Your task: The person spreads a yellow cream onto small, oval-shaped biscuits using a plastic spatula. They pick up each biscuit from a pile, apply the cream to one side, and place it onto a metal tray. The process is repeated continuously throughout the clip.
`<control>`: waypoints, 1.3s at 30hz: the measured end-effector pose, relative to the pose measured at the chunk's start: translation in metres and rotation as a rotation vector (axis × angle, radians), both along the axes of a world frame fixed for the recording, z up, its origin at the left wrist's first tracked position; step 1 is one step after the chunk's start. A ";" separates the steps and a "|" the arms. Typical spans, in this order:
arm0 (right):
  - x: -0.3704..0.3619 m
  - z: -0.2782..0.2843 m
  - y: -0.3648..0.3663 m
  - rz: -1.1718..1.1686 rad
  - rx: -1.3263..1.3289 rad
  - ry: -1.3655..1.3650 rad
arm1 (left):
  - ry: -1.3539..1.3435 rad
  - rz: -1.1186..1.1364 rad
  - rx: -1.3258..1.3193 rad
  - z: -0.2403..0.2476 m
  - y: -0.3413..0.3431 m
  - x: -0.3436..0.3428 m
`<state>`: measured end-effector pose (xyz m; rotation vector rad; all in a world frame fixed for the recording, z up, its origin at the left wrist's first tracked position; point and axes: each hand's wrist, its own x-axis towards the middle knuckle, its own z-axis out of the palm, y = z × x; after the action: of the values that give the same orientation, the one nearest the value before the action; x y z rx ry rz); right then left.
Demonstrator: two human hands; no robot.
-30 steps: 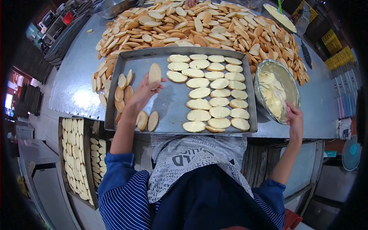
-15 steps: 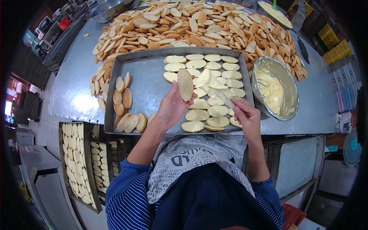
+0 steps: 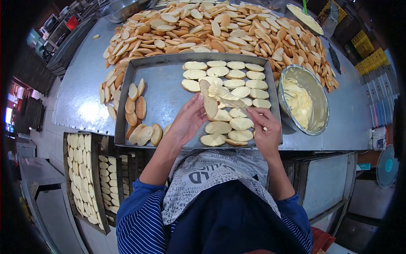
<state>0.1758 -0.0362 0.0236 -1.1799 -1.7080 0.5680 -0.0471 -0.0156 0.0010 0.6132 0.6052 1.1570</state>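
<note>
My left hand (image 3: 188,120) grips an oval bread slice (image 3: 209,103), tilted, above the metal tray (image 3: 163,84). In my right hand (image 3: 266,129) is a spatula (image 3: 241,104), its blade hidden under pale yellow cream (image 3: 220,93). The cream end meets the slice's edge and upper face. Rows of cream-coated slices (image 3: 218,127) fill the tray's right side, partly covered by my hands. Plain slices (image 3: 145,135) lean together at the tray's left and near-left corner.
A steel bowl (image 3: 325,116) of cream stands right of the tray. Beyond the tray, a big heap of bread slices (image 3: 186,36) covers the metal table (image 3: 80,84). Racked trays of slices (image 3: 82,169) stand below on the left. A second cream bowl (image 3: 305,19) sits far right.
The slice in my left hand has turned from face-on to more edge-on. My right hand has brought the cream-loaded spatula leftward against it.
</note>
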 end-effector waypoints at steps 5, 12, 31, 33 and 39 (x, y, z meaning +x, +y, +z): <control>-0.006 -0.016 -0.004 -0.002 0.082 0.090 | -0.099 0.022 -0.049 -0.001 -0.003 -0.003; -0.026 -0.038 -0.002 -0.021 0.268 -0.050 | -0.303 0.011 -0.077 -0.005 -0.002 0.004; 0.004 0.010 -0.006 0.047 0.535 -0.499 | -0.057 0.120 0.041 -0.010 0.006 -0.017; 0.001 0.013 -0.013 0.106 0.524 -0.541 | -0.055 0.125 0.027 -0.008 0.007 -0.022; 0.018 -0.005 -0.007 0.038 0.716 -0.526 | -0.274 0.034 -0.085 -0.010 0.002 -0.025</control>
<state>0.1939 -0.0431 0.0189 -0.7982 -2.1132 -0.3676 -0.0725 -0.0136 -0.0094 0.3648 0.4293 1.2155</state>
